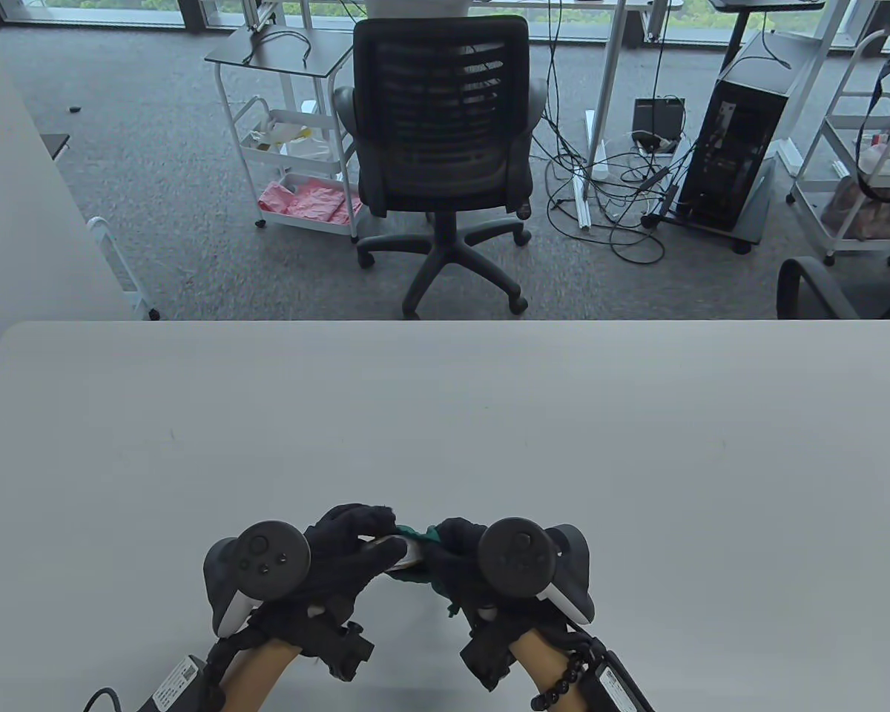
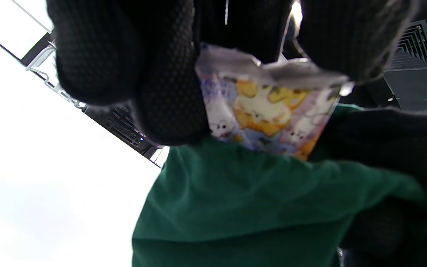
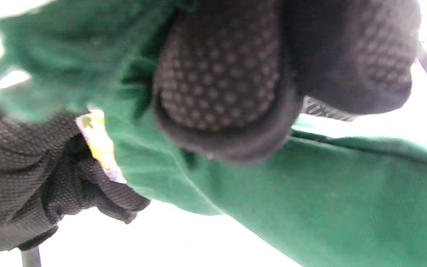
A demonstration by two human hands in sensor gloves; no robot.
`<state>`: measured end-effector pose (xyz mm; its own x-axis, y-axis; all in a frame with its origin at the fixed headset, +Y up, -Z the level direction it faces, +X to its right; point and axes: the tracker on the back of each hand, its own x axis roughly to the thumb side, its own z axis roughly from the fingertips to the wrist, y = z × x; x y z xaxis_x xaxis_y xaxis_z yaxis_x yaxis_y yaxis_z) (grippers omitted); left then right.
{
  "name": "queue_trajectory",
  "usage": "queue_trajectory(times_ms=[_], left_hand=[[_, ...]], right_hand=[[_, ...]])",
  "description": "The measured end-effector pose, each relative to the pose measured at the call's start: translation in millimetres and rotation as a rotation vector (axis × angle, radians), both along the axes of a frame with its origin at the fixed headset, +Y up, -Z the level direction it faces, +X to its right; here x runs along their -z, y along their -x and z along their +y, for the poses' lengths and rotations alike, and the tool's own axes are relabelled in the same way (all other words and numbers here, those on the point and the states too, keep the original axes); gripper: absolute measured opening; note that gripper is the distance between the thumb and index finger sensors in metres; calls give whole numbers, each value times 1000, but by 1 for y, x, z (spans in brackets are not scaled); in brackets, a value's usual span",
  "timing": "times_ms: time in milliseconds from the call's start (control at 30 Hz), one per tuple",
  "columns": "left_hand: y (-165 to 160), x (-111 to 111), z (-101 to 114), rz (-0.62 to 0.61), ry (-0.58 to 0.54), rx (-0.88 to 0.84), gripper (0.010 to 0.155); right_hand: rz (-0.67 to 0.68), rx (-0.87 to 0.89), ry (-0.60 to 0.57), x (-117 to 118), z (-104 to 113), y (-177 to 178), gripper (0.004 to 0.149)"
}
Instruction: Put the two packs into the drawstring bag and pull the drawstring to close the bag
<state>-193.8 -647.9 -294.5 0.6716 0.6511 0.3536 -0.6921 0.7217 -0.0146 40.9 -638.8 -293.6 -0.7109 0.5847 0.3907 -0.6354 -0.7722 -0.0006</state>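
Both hands meet near the table's front edge. My left hand (image 1: pixel 356 545) pinches a pack (image 2: pixel 269 107) with a yellow and purple cartoon print by its top seam; the pack's lower part sits inside the mouth of the green drawstring bag (image 2: pixel 258 207). My right hand (image 1: pixel 456 552) grips the green bag (image 3: pixel 310 193) at its opening, fingers (image 3: pixel 228 81) curled over the fabric. In the table view only a sliver of the bag (image 1: pixel 415 532) and the pack (image 1: pixel 408 552) shows between the gloves. A second pack is not visible. The drawstring cannot be made out.
The white table (image 1: pixel 445 415) stretches ahead of the hands. Beyond its far edge stand a black office chair (image 1: pixel 441 133), a white cart (image 1: pixel 289 148) and a computer tower (image 1: pixel 738 156) with cables on the floor.
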Motion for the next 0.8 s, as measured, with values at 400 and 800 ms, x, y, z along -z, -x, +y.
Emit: queue_trajectory(times_ms=[400, 800], left_hand=[[9, 11, -13, 88, 155, 137, 72], [9, 24, -28, -46, 294, 36, 45]], right_hand=[[13, 41, 33, 4, -3, -4, 41], [81, 48, 109, 12, -11, -6, 41]])
